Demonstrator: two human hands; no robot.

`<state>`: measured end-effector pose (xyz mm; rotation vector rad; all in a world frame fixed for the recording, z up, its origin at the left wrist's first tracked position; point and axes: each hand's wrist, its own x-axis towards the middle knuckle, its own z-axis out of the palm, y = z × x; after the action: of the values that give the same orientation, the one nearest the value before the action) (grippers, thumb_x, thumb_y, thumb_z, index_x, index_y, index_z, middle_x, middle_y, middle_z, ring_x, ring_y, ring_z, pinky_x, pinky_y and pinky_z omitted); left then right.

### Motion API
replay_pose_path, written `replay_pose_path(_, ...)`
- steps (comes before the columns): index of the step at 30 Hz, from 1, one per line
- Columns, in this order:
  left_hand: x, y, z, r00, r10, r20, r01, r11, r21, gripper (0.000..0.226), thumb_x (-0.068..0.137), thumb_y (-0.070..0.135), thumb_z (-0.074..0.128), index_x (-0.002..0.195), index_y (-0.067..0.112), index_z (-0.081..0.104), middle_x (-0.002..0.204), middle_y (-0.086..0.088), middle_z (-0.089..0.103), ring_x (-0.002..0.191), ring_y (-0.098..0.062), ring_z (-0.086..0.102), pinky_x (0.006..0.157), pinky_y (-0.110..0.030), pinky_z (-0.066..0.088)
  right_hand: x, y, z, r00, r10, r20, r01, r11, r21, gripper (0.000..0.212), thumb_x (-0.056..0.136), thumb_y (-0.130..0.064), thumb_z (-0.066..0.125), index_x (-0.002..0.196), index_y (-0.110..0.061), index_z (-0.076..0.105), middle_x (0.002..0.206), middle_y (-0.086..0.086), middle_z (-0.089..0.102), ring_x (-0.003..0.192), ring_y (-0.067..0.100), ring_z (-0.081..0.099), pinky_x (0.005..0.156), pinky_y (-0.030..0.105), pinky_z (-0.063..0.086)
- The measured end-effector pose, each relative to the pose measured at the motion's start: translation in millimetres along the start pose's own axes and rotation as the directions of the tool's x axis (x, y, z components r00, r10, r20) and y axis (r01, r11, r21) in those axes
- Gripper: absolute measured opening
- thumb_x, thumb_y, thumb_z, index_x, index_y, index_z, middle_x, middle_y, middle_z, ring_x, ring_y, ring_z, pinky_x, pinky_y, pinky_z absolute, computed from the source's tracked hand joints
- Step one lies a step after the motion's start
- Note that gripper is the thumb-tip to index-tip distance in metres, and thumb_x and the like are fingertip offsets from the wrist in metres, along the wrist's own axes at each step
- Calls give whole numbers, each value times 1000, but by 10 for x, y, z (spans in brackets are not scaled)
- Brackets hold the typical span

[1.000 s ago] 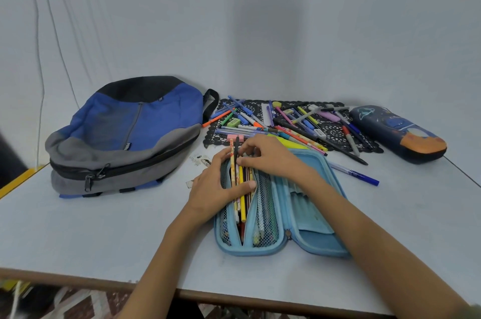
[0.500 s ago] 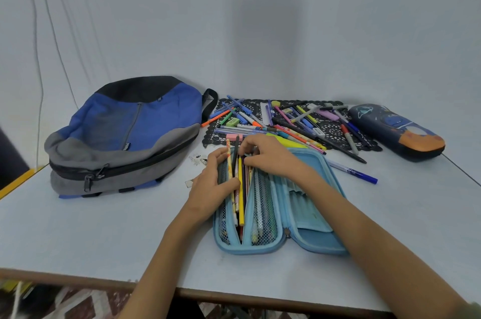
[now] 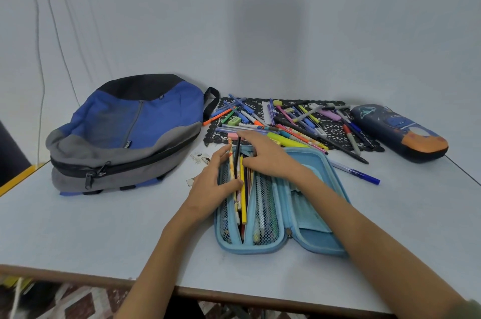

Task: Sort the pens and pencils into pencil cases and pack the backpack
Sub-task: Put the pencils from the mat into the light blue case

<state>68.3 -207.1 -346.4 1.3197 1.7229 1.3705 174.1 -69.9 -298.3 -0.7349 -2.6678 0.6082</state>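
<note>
A light blue pencil case [image 3: 312, 230] lies open on the table in front of me. Several pencils [image 3: 242, 196] stick out of its left mesh pocket, their far ends past the case's rim. My left hand [image 3: 213, 186] lies along the pocket's left side, thumb pressing on the pencils. My right hand [image 3: 265, 154] rests over the pencils' upper part, fingers spread and touching their far ends. Behind the case, several loose pens and markers [image 3: 294, 123] lie on a black lace mat [image 3: 335, 134]. A blue and grey backpack [image 3: 125, 131] lies at the left.
A dark blue pencil case [image 3: 398, 131] with an orange end lies shut at the far right. One blue pen [image 3: 354, 171] lies on the table right of the open case. Small stickers [image 3: 200, 157] lie between backpack and case. The table's front edge [image 3: 78, 277] is near me.
Both hands stay on the pencils in the left pocket. The right hand's fingers have spread further over the pencils' far ends; the left thumb has shifted slightly along them.
</note>
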Motion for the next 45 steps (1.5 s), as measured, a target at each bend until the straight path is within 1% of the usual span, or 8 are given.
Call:
replay_pose_path(7, -6, 2, 5, 1000, 18, -7, -18, 999, 39, 84, 67, 52, 65, 141, 51, 26, 145, 9, 42, 126, -13, 51, 105, -49, 42, 20, -15, -55, 999, 34, 35, -34, 999, 2, 79, 82, -20, 63, 151, -24, 24, 148, 0, 42, 85, 2, 50, 78, 25, 41)
replay_pose_path(9, -10, 2, 8, 1000, 23, -16, -22, 999, 40, 83, 67, 50, 64, 141, 49, 28, 143, 10, 44, 126, -10, 50, 105, -48, 41, 3, -25, -65, 999, 20, 30, -21, 1000, 23, 74, 83, -18, 62, 149, -24, 30, 114, -16, 59, 65, -8, 39, 60, 15, 33)
replay_pose_path(11, -13, 0, 11, 999, 29, -15, -28, 999, 43, 82, 67, 48, 64, 142, 46, 29, 141, 13, 46, 125, -8, 50, 106, -47, 41, -21, -12, -64, 1000, 4, 21, -6, 997, 81, 68, 83, -13, 62, 146, -23, 37, 85, -24, 50, 57, -12, 37, 53, 10, 26)
replay_pose_path(15, -11, -5, 16, 999, 39, -19, -38, 997, 67, 80, 68, 49, 63, 141, 46, 30, 141, 15, 46, 127, -6, 47, 107, -47, 39, -40, 32, -55, 1000, -26, -7, 27, 979, 202, 61, 78, -7, 65, 136, -22, 51, 123, -6, 63, 61, -27, 44, 60, 8, 31)
replay_pose_path(21, -29, 28, 29, 998, 60, -29, -57, 993, 105, 81, 67, 55, 59, 142, 41, 31, 135, 22, 45, 128, -3, 44, 110, -45, 35, -90, 18, -72, 998, 3, -66, 11, 976, 218, 61, 72, -10, 68, 129, -30, 59, 107, -9, 72, 76, -3, 63, 77, 31, 55)
replay_pose_path(32, -34, 13, 33, 995, 88, -41, -75, 963, 257, 83, 71, 70, 49, 145, 37, 32, 138, 10, 51, 123, -13, 50, 105, -46, 38, -122, -29, -108, 997, 31, -75, -15, 977, 211, 49, 69, -9, 72, 113, -28, 66, 95, -7, 73, 90, 9, 67, 82, 33, 55)
replay_pose_path(38, -28, 5, 36, 992, 123, -21, -111, 950, 292, 73, 74, 70, 51, 139, 38, 40, 136, 16, 50, 124, -9, 48, 106, -47, 37, -124, -20, -112, 991, 37, -131, -16, 988, 154, 31, 71, -12, 73, 101, -16, 66, 92, 5, 63, 74, 14, 55, 76, 41, 53)
replay_pose_path(45, -31, 5, 45, 990, 140, -22, -124, 929, 348, 76, 74, 73, 49, 140, 37, 38, 139, 15, 48, 125, -9, 47, 107, -48, 36, -95, 2, -60, 995, 28, -97, -19, 995, 99, 47, 79, -18, 69, 125, -13, 60, 101, 3, 63, 79, 12, 54, 80, 39, 53)
